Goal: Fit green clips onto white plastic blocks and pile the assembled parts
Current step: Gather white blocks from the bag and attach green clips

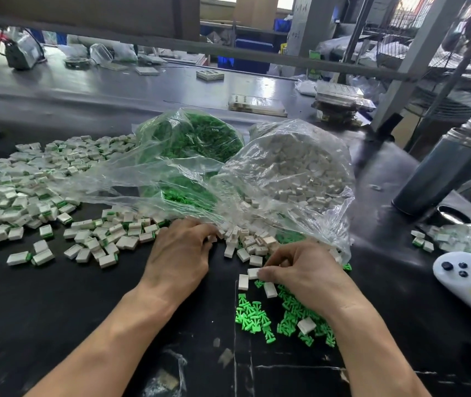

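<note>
Head view. Landmark: the clear bag of white blocks (294, 170), lying open-mouthed on the black desk (56, 310).

Left hand (181, 253) lies palm down just in front of the bag's mouth, towards its left edge. Its fingers are curled into the blocks spilled there; whether this grip holds anything cannot be told, as the fingertips are hidden.

Right hand (300, 270) is in front of the bag, towards its right edge. Thumb and fingers pinch a white block (253, 273) at its end; the grip is closed on that block.

Loose white blocks (245, 242) are scattered at the bag's mouth, between the two hands. A heap of green clips (257, 316) lies on the desk in front of the bag, beneath and beside the right hand and wrist, with a few white blocks on it.

A second clear bag of green clips (197, 138) lies touching the landmark bag on its left and behind. The pile of assembled parts (28, 190) spreads well to the left of both bags.

A grey flask (440, 170) stands to the right of the landmark bag.
</note>
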A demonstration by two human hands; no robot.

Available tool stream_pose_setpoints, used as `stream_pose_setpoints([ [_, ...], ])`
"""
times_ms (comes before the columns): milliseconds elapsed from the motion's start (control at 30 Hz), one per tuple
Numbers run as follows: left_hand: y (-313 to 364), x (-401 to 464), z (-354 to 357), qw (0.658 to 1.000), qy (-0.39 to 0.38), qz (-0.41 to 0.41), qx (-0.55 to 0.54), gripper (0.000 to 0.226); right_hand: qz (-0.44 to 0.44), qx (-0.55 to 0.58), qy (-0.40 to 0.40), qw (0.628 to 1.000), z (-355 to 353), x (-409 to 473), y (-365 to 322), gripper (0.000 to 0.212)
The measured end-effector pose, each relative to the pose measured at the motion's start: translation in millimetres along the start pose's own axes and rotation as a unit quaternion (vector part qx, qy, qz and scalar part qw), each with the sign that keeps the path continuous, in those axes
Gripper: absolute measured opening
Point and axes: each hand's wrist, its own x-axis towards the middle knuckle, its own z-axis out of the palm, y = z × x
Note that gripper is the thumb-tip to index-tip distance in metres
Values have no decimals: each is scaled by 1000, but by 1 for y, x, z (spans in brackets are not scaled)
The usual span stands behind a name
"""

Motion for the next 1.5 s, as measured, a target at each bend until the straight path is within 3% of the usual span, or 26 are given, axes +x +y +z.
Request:
stream_pose_setpoints([
  [167, 0, 1, 0, 1000, 4, -4, -16, 21, 8, -73, -2, 997, 5, -4, -9, 22],
  [333, 1, 2, -1, 1000, -20, -15, -18, 23, -1, -59, -12, 998, 8, -4, -9, 20],
  [433, 3, 1, -5, 999, -21, -21, -32, 11, -15, -6, -10, 1000, 9, -4, -10, 18],
  [633, 7, -1, -7, 995, -29, -38, -83, 11, -55, 199, 70, 976, 16, -1, -16, 13],
  [733, 8, -2, -5, 978, -46, -65, -192, 11, -55, 264, 83, 959, 24, 0, -18, 10],
  [867, 7, -4, -3, 915, -79, -55, -392, 9, -61, 336, 71, 937, 30, 1, -19, 7],
  [1000, 7, -4, -2, 877, -75, -42, -473, 14, -83, 376, 71, 920, 31, 0, -21, 7],
  [1200, 10, -5, -4, 865, -69, -43, -495, 13, -95, 408, 71, 905, 31, 0, -22, 5],
  [1500, 19, -10, -8, 861, -54, -50, -504, 23, -97, 373, 74, 920, 35, 2, -21, 8],
])
